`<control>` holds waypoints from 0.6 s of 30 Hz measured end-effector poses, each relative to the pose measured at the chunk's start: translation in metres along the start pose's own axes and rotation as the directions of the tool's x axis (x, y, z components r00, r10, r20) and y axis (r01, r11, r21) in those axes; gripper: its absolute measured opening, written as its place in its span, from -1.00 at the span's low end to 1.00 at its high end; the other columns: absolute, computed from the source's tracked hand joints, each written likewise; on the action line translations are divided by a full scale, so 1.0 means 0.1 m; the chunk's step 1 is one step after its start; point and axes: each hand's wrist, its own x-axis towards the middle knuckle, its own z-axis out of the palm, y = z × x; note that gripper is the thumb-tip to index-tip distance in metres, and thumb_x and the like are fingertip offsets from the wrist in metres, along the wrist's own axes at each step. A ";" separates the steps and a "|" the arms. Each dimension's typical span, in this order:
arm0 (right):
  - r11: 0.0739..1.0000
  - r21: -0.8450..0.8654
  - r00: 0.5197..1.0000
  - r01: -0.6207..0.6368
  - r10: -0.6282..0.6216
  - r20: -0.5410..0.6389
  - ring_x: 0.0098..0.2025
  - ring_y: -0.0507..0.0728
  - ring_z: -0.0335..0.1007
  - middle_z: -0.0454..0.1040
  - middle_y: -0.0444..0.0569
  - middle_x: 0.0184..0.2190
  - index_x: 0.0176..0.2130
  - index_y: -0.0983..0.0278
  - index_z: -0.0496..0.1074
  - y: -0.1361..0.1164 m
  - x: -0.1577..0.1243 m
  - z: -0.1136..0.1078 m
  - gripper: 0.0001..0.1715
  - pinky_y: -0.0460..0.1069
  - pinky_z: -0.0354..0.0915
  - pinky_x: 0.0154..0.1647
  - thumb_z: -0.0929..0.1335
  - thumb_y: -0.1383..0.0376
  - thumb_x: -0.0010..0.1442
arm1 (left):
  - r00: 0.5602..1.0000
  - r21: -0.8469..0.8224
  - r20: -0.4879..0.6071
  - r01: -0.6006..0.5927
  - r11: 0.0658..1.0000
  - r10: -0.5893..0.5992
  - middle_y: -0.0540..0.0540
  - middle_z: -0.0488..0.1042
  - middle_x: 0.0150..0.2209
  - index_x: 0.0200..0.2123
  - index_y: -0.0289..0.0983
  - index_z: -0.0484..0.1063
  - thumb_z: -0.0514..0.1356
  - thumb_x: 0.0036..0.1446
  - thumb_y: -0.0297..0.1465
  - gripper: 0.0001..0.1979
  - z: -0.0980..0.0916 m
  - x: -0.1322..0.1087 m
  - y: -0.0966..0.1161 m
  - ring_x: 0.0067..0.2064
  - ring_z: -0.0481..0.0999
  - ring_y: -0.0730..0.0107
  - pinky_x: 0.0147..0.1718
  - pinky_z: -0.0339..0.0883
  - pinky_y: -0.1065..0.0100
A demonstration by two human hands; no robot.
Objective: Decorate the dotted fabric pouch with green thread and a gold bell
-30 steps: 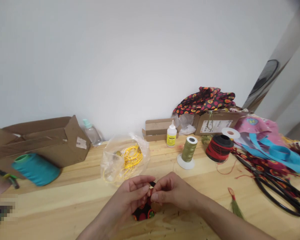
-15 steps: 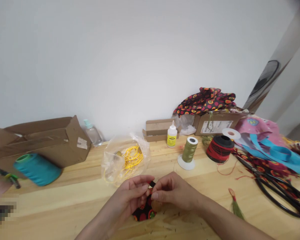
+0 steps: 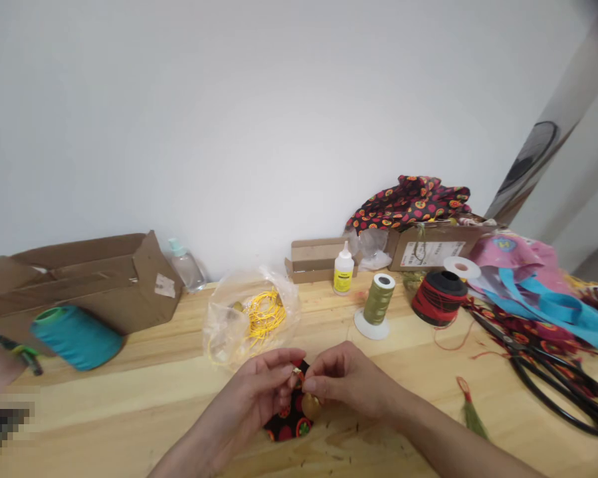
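My left hand [image 3: 264, 385] pinches a small shiny clasp-like metal piece [image 3: 297, 373] between thumb and forefinger. Facing it, my right hand [image 3: 346, 382] is closed, thumb against forefinger, and a round gold-coloured charm [image 3: 310, 405] hangs from its fingertips. A short reddish strip shows between the two hands; its ends are hidden by the fingers. Beneath them lies a small black cloth piece [image 3: 289, 421] with red and orange round motifs, partly covered by my left hand. Just beyond is a clear plastic bag [image 3: 219, 328] with yellow elastic cord [image 3: 266, 315].
Glue bottle [image 3: 343, 271], olive thread spool [image 3: 379, 302] and red cord spool [image 3: 436, 299] stand behind to the right. Large black scissors [image 3: 538, 365] and a green tassel [image 3: 471, 411] lie at right. A teal thread cone [image 3: 80, 338] rests by a cardboard box [image 3: 144, 292] at left.
The gold-coloured charm has come more into sight below my right fingertips, and the metal piece in my left hand has shifted slightly. Both hands otherwise stay almost in place.
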 end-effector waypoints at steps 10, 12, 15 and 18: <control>0.999 0.026 0.998 0.030 -0.032 0.051 -0.58 -0.07 0.19 0.41 -0.12 -0.61 -0.52 0.39 0.50 -0.02 -0.01 0.01 -0.74 -0.13 0.14 -0.52 0.40 0.20 -0.13 | 1.000 0.006 -0.028 0.013 1.000 -0.013 -0.05 0.41 -0.60 -0.35 -0.38 0.45 0.26 -0.16 -0.52 -0.80 0.02 0.00 0.00 -0.58 0.32 0.62 -0.59 0.12 0.59; 0.999 0.029 0.997 0.032 -0.033 0.064 -0.58 -0.06 0.20 0.41 -0.12 -0.60 -0.52 0.38 0.50 -0.01 -0.01 0.01 -0.75 -0.13 0.14 -0.50 0.40 0.20 -0.12 | 1.000 0.010 -0.022 0.010 1.000 -0.010 -0.05 0.41 -0.60 -0.34 -0.38 0.45 0.26 -0.15 -0.51 -0.80 0.01 0.01 0.00 -0.58 0.32 0.62 -0.59 0.12 0.59; 0.999 0.034 0.997 0.030 -0.033 0.076 -0.59 -0.07 0.17 0.39 -0.15 -0.63 -0.51 0.37 0.50 0.00 -0.01 0.00 -0.77 -0.14 0.13 -0.51 0.39 0.22 -0.10 | 1.000 0.015 -0.004 0.005 1.000 -0.005 -0.04 0.40 -0.60 -0.33 -0.38 0.44 0.25 -0.14 -0.51 -0.79 0.00 0.01 0.00 -0.59 0.31 0.62 -0.59 0.11 0.58; 0.999 0.022 0.997 0.023 -0.025 0.067 -0.59 -0.07 0.17 0.39 -0.15 -0.63 -0.50 0.38 0.50 0.01 -0.01 -0.01 -0.76 -0.14 0.12 -0.52 0.39 0.21 -0.10 | 1.000 0.018 -0.006 0.009 1.000 -0.009 -0.04 0.40 -0.60 -0.33 -0.38 0.44 0.25 -0.15 -0.51 -0.78 0.00 0.00 -0.01 -0.60 0.29 0.62 -0.61 0.10 0.57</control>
